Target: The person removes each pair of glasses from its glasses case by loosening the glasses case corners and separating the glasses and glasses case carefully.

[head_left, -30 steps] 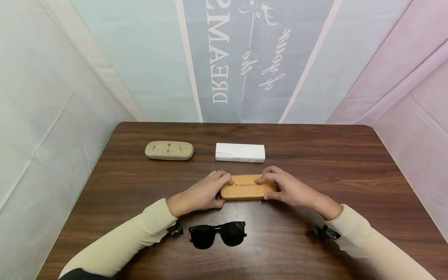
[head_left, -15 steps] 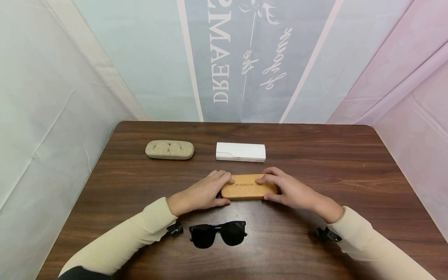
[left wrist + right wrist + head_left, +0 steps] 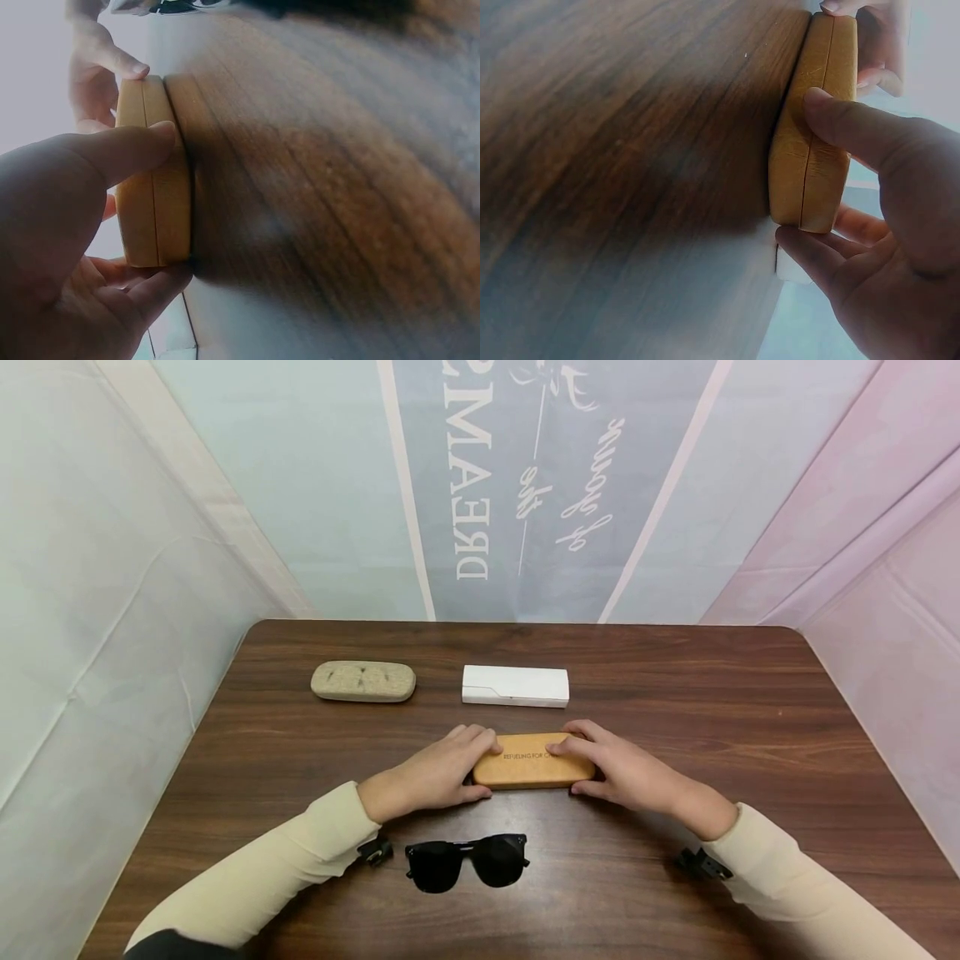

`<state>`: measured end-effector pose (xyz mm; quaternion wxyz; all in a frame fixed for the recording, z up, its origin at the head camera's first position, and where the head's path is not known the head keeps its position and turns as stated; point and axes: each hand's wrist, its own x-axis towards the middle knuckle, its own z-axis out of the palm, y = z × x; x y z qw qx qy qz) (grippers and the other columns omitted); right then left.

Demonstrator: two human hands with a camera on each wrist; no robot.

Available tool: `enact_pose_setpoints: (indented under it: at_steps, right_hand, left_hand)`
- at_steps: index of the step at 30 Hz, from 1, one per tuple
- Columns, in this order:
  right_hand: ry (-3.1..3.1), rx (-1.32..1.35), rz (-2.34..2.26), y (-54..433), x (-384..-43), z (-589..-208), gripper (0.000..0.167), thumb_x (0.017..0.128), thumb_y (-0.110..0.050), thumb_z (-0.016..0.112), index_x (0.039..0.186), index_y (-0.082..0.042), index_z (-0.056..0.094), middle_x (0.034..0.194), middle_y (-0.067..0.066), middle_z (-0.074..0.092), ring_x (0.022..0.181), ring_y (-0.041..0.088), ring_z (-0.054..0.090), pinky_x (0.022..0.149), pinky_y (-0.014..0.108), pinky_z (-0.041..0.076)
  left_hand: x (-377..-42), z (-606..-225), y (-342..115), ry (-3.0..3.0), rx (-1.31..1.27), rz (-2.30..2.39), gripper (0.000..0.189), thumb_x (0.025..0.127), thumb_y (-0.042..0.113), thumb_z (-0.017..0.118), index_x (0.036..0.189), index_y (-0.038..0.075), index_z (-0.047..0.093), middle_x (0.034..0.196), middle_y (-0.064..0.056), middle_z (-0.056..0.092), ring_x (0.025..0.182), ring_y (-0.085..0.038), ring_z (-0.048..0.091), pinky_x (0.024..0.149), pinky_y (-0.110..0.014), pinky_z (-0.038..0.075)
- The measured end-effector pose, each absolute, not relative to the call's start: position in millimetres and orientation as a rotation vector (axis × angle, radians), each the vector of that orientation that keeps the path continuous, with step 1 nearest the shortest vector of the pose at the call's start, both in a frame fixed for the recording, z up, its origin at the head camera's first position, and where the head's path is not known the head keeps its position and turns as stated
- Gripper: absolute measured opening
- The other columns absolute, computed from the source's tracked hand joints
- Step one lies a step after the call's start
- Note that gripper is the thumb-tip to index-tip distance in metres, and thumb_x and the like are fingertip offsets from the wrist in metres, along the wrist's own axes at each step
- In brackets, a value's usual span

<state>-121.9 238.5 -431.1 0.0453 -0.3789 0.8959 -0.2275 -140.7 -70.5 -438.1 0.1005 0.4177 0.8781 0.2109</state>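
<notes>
A mustard-yellow glasses case [image 3: 525, 772] with dark lettering on its lid lies flat on the wooden table, its lid closed. My left hand [image 3: 431, 777] grips its left end, thumb at the near side and other fingers on the top and far side. The right end is held the same way by my right hand [image 3: 633, 772]. In the left wrist view, the left thumb [image 3: 139, 148] crosses the case's seam. The right wrist view has the right thumb [image 3: 847, 124] over that seam too. Black sunglasses [image 3: 435, 868] lie nearer to me, lenses toward me.
Behind the yellow case stands a white glasses case [image 3: 517, 683]. Farther left is a grey-beige glasses case [image 3: 363, 682] with dark marks. The brown wooden table [image 3: 712, 693] ends at a printed cloth backdrop [image 3: 337, 485], with cloth walls on both sides.
My left thumb has slid slightly right along the case's near side, and my right thumb has also shifted a little right. The cases and sunglasses have stayed in place.
</notes>
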Motion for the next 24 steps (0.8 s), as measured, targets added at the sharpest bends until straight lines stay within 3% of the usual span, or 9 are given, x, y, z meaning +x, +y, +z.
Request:
enact_pose_setpoints:
  at_steps: [24]
  right_hand:
    - [2.724, -1.16, -0.689, 241.3, -124.5, -424.9, 0.057, 0.083, -0.017, 0.087, 0.135, -0.02, 0.065, 0.137, 0.011, 0.053, 0.108, 0.018, 0.061, 0.084, 0.038, 0.055]
  left_hand:
    - [-144.4, -428.2, -67.0, 2.58, 1.213, 0.505, 0.051, 0.089, 0.029, 0.081, 0.126, 0.013, 0.049, 0.13, -0.008, 0.058, 0.118, -0.019, 0.052, 0.098, -0.035, 0.049]
